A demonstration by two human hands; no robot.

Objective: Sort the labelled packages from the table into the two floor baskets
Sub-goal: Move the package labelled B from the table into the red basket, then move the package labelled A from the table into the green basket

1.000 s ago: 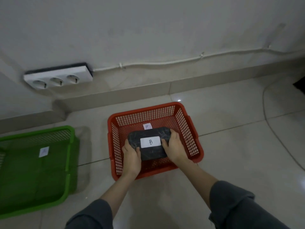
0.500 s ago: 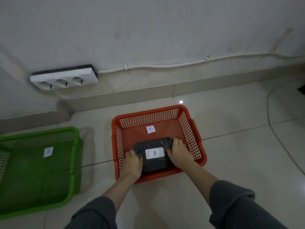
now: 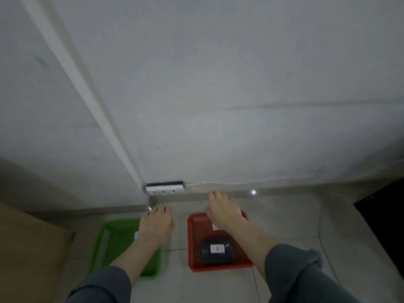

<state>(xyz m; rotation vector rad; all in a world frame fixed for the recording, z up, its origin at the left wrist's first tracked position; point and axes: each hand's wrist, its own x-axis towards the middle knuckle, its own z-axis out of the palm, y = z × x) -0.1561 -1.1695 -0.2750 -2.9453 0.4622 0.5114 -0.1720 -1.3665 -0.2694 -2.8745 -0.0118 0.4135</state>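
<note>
Your left hand (image 3: 155, 224) and right hand (image 3: 224, 213) have an open, empty grip — the black package (image 3: 217, 250) lies below them in the red basket (image 3: 193, 248).

Our left hand (image 3: 155, 225) raised above green basket (image 3: 113, 243), over its right side, palm down, fingers loosely curled, empty. Our right hand (image 3: 223, 212) further right of green basket, palm down, fingers stretched forward, empty. Both forearms bare, grey sleeves pushed up toward elbows, arms reaching forward, well apart.
</note>
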